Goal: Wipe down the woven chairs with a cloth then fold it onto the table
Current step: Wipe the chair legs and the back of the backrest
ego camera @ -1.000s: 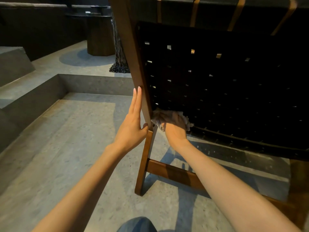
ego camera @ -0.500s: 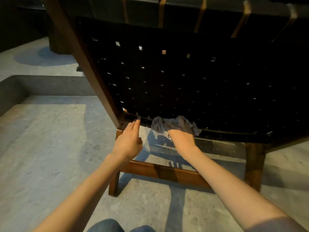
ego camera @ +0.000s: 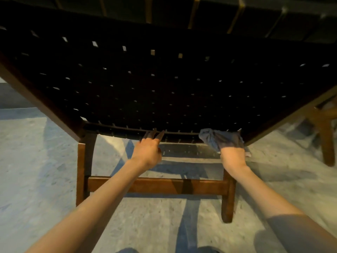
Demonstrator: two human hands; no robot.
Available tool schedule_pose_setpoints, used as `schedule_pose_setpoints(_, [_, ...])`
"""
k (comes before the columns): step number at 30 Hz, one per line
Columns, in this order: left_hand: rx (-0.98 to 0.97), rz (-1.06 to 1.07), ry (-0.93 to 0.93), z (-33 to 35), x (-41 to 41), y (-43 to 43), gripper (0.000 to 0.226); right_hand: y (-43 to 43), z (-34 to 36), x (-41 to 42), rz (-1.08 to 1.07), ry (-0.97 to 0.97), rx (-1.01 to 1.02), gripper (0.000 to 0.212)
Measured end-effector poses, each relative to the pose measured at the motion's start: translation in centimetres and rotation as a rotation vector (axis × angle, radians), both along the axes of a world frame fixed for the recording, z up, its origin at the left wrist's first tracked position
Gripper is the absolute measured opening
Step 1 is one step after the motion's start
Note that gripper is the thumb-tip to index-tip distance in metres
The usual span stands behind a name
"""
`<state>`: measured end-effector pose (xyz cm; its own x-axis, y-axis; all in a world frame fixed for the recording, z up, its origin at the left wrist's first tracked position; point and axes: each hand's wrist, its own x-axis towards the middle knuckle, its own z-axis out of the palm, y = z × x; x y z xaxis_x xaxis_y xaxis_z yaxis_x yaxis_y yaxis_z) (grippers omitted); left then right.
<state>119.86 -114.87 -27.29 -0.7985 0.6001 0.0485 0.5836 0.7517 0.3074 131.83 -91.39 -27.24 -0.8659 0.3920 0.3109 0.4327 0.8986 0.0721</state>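
A woven chair with a dark strap back and brown wooden frame fills the upper view, seen from behind. My right hand presses a crumpled grey cloth against the lower right edge of the woven back; the cloth covers its fingers. My left hand reaches up to the bottom rail of the weave, its straight fingertips touching the dark straps. It holds nothing.
The chair's wooden rear legs and crossbar stand on a speckled concrete floor. Part of another wooden chair leg shows at the right edge. My knees appear at the bottom edge.
My right hand has slid the cloth rightward along the bottom of the woven back. My left hand left the side frame post and moved right to the bottom rail. The view shifted right.
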Motion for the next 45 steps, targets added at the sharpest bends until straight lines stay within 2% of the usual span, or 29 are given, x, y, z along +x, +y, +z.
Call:
schedule_pose_setpoints(5, [0.044, 0.026, 0.003, 0.1, 1.3, 1.2, 0.047, 0.7, -0.6, -0.7, -0.212, -0.144, -0.018, 0.039])
schedule_pose_setpoints(14, [0.022, -0.026, 0.156, -0.2, 3.5, -0.1, 0.062, 1.1, -1.3, -0.4, -0.157, -0.102, -0.007, 0.039])
schedule_pose_setpoints(18, [-0.043, -0.027, 0.115, 1.6, 4.8, 0.1, 0.062, 0.3, 1.4, -0.6, -0.155, -0.376, -0.188, 0.032])
schedule_pose_setpoints(19, [-0.053, -0.029, 0.098, 2.3, 5.1, 0.2, 0.062, -0.3, 2.3, -0.8, -0.149, -0.39, -0.226, 0.032])
schedule_pose_setpoints(23, [-0.089, -0.032, 0.005, 6.1, 6.5, -0.3, 0.062, -4.7, 5.5, -0.2, -0.092, -0.269, -0.322, 0.034])
schedule_pose_setpoints(26, [-0.101, -0.009, -0.072, 9.9, 7.7, -2.0, 0.061, -8.5, 7.6, 2.1, 0.094, -0.214, -0.501, 0.044])
schedule_pose_setpoints(28, [-0.091, 0.025, -0.147, 12.9, 8.6, -3.8, 0.057, -10.9, 10.0, 4.1, 0.214, -0.277, -0.578, 0.052])
schedule_pose_setpoints(32, [-0.046, 0.062, -0.409, 19.8, 10.9, -8.5, 0.032, -14.8, 17.2, 8.1, 0.402, -0.311, -0.665, 0.052])
schedule_pose_setpoints(35, [0.111, 0.183, -0.582, 25.6, 13.4, -12.1, 0.032, -18.1, 24.2, 10.8, 0.486, -0.347, -0.723, 0.051])
schedule_pose_setpoints(40, [0.241, 0.316, -0.674, 35.5, 16.1, -18.0, 0.039, -23.6, 35.4, 11.7, 0.571, -0.355, -0.784, 0.05])
schedule_pose_setpoints(42, [0.299, 0.329, -0.681, 38.5, 16.6, -19.5, 0.041, -24.9, 38.3, 11.4, 0.599, -0.353, -0.795, 0.049])
schedule_pose_setpoints(45, [0.433, 0.46, -0.742, 43.3, 16.1, -23.8, 0.043, -28.4, 42.8, 9.2, 0.673, -0.364, -0.814, 0.048])
